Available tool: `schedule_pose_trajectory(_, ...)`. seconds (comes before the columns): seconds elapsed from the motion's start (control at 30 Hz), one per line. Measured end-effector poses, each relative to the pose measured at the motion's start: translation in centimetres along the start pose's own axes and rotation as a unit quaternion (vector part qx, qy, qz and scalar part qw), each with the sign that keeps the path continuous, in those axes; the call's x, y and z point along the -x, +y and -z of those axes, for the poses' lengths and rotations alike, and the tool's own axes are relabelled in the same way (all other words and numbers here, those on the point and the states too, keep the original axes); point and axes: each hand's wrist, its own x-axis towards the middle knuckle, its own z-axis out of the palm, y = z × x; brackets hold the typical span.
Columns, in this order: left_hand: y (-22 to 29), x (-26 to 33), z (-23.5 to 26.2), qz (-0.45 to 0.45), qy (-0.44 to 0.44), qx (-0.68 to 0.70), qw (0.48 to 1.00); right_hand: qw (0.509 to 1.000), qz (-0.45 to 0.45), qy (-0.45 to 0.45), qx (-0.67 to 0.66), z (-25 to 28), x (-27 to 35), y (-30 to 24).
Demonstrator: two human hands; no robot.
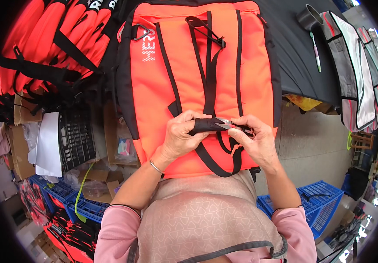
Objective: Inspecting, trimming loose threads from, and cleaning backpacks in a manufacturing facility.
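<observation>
A bright orange-red backpack (147, 101) with black edging lies flat before me, its two shoulder straps (226, 59) running down the middle. My left hand (178, 136) pinches a folded piece of black webbing strap (204, 126) above the bag's lower part. Closed close beside it, my right hand (257, 138) holds small thread snips (225, 126), whose pointed metal blades lie against the strap. A bit of orange cord hangs below the right fingers. From the strap, a black webbing loop (215, 168) hangs toward my apron (206, 219).
More orange-red bags (44, 44) are piled at the far left. A dark cup (309, 17) and a toothbrush (315, 51) lie on the black-covered table (292, 57), with grey bags (351, 70) to the right. Blue crates (320, 206) stand low on both sides; a black crate (76, 138) is left.
</observation>
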Motion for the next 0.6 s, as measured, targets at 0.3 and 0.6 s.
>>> schedule_pose_trajectory(0.3, 0.7, 1.8, 0.9, -0.016, -0.026, -0.030, 0.999, 0.999, 0.019, 0.032, 0.018, 1.1, 0.1, 0.8)
schedule_pose_trajectory(0.6, 6.7, 7.9, 3.6, 0.348, 0.056, 0.116, 0.929, 0.993, -0.008, 0.118, -0.022, 3.2, 1.4, 0.7)
